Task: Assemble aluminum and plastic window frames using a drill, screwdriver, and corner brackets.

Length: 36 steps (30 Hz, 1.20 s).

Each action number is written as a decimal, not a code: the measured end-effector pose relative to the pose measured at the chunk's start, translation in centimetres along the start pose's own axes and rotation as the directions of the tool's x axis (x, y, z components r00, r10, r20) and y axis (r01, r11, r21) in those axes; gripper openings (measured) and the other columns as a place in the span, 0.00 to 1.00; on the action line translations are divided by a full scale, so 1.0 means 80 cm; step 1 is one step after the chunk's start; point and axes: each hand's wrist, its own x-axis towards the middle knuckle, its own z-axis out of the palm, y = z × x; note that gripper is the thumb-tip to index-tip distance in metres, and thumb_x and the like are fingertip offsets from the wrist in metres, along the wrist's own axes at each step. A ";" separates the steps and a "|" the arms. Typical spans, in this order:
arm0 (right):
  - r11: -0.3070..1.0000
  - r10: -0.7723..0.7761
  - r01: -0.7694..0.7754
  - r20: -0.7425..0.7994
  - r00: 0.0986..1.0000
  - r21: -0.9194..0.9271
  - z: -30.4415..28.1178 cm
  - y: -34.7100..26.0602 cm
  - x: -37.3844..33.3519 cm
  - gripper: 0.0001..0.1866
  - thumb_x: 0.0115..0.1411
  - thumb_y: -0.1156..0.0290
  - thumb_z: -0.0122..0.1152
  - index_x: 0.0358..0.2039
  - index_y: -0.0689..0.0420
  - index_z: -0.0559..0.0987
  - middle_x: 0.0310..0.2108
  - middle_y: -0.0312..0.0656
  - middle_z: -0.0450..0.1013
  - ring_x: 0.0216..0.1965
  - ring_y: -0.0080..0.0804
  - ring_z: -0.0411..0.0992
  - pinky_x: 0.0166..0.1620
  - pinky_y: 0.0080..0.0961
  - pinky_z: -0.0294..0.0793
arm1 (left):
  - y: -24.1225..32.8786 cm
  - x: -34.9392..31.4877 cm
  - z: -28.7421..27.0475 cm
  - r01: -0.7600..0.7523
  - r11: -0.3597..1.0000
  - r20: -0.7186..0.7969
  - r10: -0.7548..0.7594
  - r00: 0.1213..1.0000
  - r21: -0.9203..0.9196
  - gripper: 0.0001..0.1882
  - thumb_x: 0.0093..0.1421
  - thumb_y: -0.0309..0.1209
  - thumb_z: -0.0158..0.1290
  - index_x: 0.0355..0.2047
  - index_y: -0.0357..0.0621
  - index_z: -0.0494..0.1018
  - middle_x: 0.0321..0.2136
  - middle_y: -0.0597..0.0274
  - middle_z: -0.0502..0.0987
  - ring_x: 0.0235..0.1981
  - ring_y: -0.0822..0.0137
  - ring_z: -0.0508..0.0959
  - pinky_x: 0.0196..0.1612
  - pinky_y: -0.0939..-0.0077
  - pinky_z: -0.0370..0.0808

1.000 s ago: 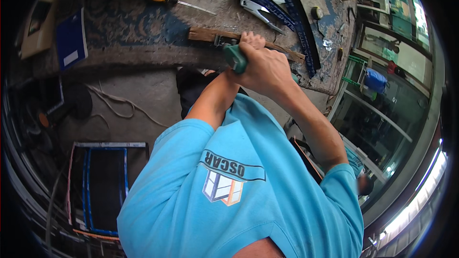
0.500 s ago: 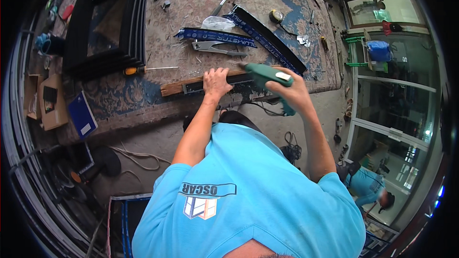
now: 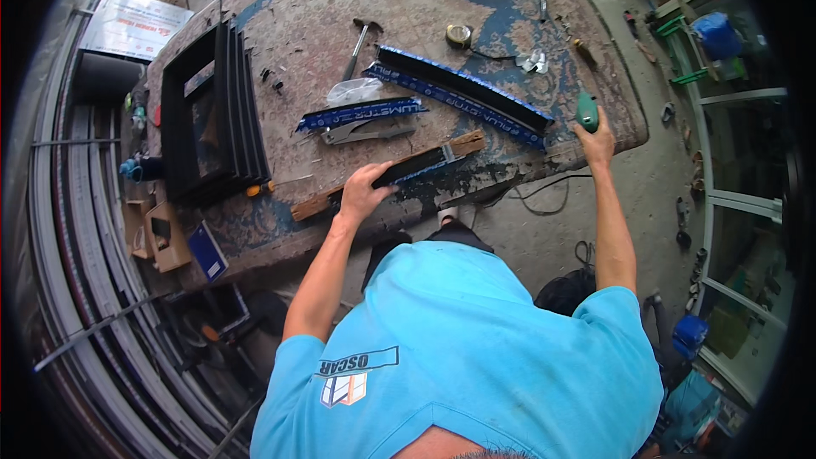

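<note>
My left hand [image 3: 364,194] is closed over the left part of a short dark profile [image 3: 415,167] with blue film along its side. This profile lies along a wooden strip [image 3: 466,145] near the table's front edge. Farther right, my right hand [image 3: 597,143] grips a green power drill [image 3: 586,110], pointing away from me at the table's right side. Just beyond the strip are a grey hand riveter [image 3: 367,133] and a blue-wrapped dark profile piece [image 3: 361,113]. A longer blue-wrapped profile [image 3: 467,98] slants across the table between my hands.
Stacked black frames [image 3: 208,119] stand on the left of the carpet-covered table [image 3: 408,0]. A hammer [image 3: 357,49], tape measure [image 3: 459,36] and screwdriver [image 3: 262,189] lie about. A blue notebook [image 3: 207,252] is at the left front edge. A black cable [image 3: 544,204] loops over the floor.
My right hand has carried the drill away from the profile, to the right and farther out. The wooden strip and profile now lie at a slant, with my left hand still on them. The view has shifted.
</note>
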 end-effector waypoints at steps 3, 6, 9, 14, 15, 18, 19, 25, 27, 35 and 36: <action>0.978 0.053 -0.063 -0.054 0.997 -0.200 0.035 0.043 -0.003 0.47 0.58 0.53 0.75 0.74 0.51 0.63 0.60 0.54 0.74 0.58 0.55 0.75 0.59 0.50 0.74 | 0.019 0.044 -0.026 0.042 0.998 0.141 -0.037 0.989 -0.037 0.34 0.52 0.33 0.72 0.60 0.40 0.77 0.49 0.48 0.83 0.49 0.50 0.83 0.53 0.63 0.78; 0.961 0.117 -0.103 0.040 0.992 -0.258 0.062 0.069 -0.005 0.49 0.61 0.56 0.73 0.76 0.49 0.56 0.62 0.54 0.69 0.59 0.56 0.72 0.59 0.53 0.74 | -0.006 0.082 -0.037 0.177 0.980 0.070 -0.171 0.983 -0.088 0.33 0.56 0.37 0.70 0.61 0.41 0.76 0.51 0.46 0.82 0.52 0.52 0.83 0.56 0.64 0.77; 0.948 0.170 -0.136 0.098 0.980 -0.287 0.082 0.101 -0.017 0.53 0.60 0.60 0.75 0.77 0.49 0.50 0.62 0.58 0.67 0.59 0.60 0.71 0.60 0.52 0.73 | -0.040 0.136 -0.056 0.090 0.996 0.067 -0.090 0.994 0.003 0.32 0.57 0.35 0.69 0.61 0.42 0.76 0.52 0.45 0.82 0.54 0.50 0.81 0.58 0.64 0.76; 0.982 0.139 -0.122 0.120 0.983 -0.143 0.094 0.101 -0.011 0.58 0.59 0.64 0.76 0.78 0.51 0.44 0.64 0.61 0.63 0.62 0.61 0.68 0.62 0.51 0.71 | -0.091 0.202 -0.080 -0.002 0.895 0.175 -0.085 0.981 0.446 0.35 0.52 0.39 0.71 0.62 0.53 0.77 0.56 0.52 0.80 0.63 0.50 0.74 0.64 0.58 0.70; 0.982 0.138 -0.117 0.142 0.980 -0.148 0.096 0.098 -0.013 0.58 0.59 0.64 0.76 0.78 0.51 0.44 0.64 0.61 0.63 0.62 0.61 0.67 0.62 0.51 0.71 | -0.090 0.207 -0.072 -0.002 0.894 0.186 -0.091 0.978 0.448 0.35 0.52 0.39 0.71 0.62 0.53 0.77 0.56 0.52 0.80 0.63 0.50 0.74 0.64 0.58 0.70; 0.966 0.138 -0.111 0.102 0.985 -0.235 0.096 0.108 -0.032 0.58 0.59 0.63 0.75 0.78 0.51 0.43 0.64 0.62 0.63 0.62 0.62 0.67 0.62 0.51 0.71 | -0.056 0.234 -0.034 -0.008 0.702 0.335 -0.330 0.883 0.712 0.43 0.45 0.46 0.74 0.63 0.58 0.74 0.59 0.58 0.78 0.62 0.52 0.75 0.62 0.48 0.70; 0.957 0.117 -0.094 0.070 0.991 -0.274 0.099 0.110 -0.031 0.58 0.59 0.63 0.75 0.78 0.51 0.42 0.63 0.63 0.63 0.62 0.63 0.68 0.61 0.51 0.71 | -0.055 0.240 -0.024 -0.008 0.684 0.324 -0.334 0.885 0.729 0.34 0.47 0.42 0.73 0.56 0.54 0.77 0.55 0.59 0.80 0.59 0.52 0.77 0.59 0.50 0.73; 0.966 0.125 -0.098 0.100 0.987 -0.238 0.101 0.112 -0.029 0.58 0.60 0.63 0.74 0.78 0.50 0.42 0.63 0.64 0.62 0.60 0.64 0.69 0.61 0.53 0.71 | -0.074 0.214 -0.025 -0.087 0.757 0.200 -0.060 0.978 0.648 0.23 0.47 0.33 0.67 0.45 0.47 0.79 0.44 0.57 0.80 0.52 0.51 0.79 0.52 0.55 0.77; 0.962 0.163 -0.128 0.134 0.978 -0.240 0.103 0.110 -0.025 0.58 0.60 0.63 0.74 0.78 0.50 0.41 0.64 0.64 0.62 0.61 0.64 0.69 0.62 0.53 0.71 | -0.073 0.209 -0.039 -0.088 0.789 0.164 -0.017 0.986 0.608 0.21 0.47 0.32 0.66 0.44 0.47 0.78 0.44 0.57 0.79 0.50 0.51 0.80 0.51 0.53 0.76; 0.946 0.192 -0.133 0.178 0.965 -0.296 0.091 0.115 -0.014 0.63 0.54 0.63 0.74 0.78 0.54 0.38 0.68 0.68 0.57 0.64 0.69 0.65 0.67 0.52 0.67 | -0.143 0.298 -0.149 0.440 0.657 -0.347 -0.277 0.896 0.613 0.21 0.57 0.42 0.65 0.44 0.43 0.73 0.43 0.46 0.82 0.46 0.42 0.84 0.48 0.44 0.81; 0.940 0.195 -0.137 0.160 0.968 -0.314 0.092 0.112 -0.008 0.63 0.54 0.63 0.74 0.78 0.54 0.38 0.68 0.68 0.57 0.64 0.69 0.65 0.67 0.52 0.67 | -0.169 0.306 -0.160 0.500 0.600 -0.360 -0.347 0.866 0.625 0.22 0.58 0.43 0.65 0.46 0.44 0.74 0.47 0.48 0.82 0.50 0.44 0.83 0.50 0.44 0.81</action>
